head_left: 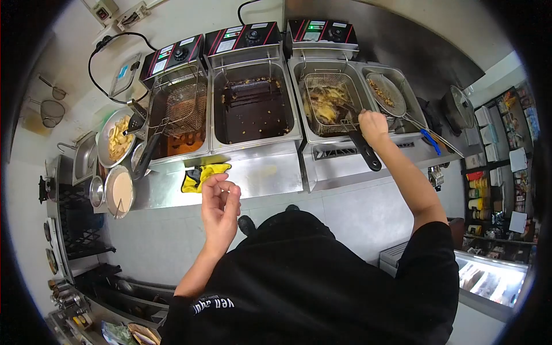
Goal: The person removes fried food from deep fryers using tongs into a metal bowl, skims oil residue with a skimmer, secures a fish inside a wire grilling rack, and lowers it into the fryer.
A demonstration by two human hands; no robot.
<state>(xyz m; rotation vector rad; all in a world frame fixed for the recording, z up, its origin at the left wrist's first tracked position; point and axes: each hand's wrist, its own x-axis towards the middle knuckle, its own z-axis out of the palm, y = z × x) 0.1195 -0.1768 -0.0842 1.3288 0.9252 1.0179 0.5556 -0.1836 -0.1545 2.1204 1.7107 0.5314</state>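
My right hand (374, 124) is closed at the near right rim of a fry basket (315, 80), just above the basket's black handle (364, 150). What its fingers hold, if anything, I cannot make out. Yellowish food (329, 103) fries in bubbling oil inside that basket. My left hand (219, 202) is raised in front of the counter, its fingers loosely curled, the thumb apart, and nothing visible in it. Just beyond it lies a yellow and black cloth (207, 176) on the steel counter ledge.
An empty-looking basket (183, 103) sits in the left fryer; the middle fryer (253, 112) holds dark oil with floating crumbs. A skimmer (386, 93) with crumbs rests at right beside blue-handled tongs (430, 141). A bowl of cut food (119, 138) and a batter bowl (121, 190) stand left.
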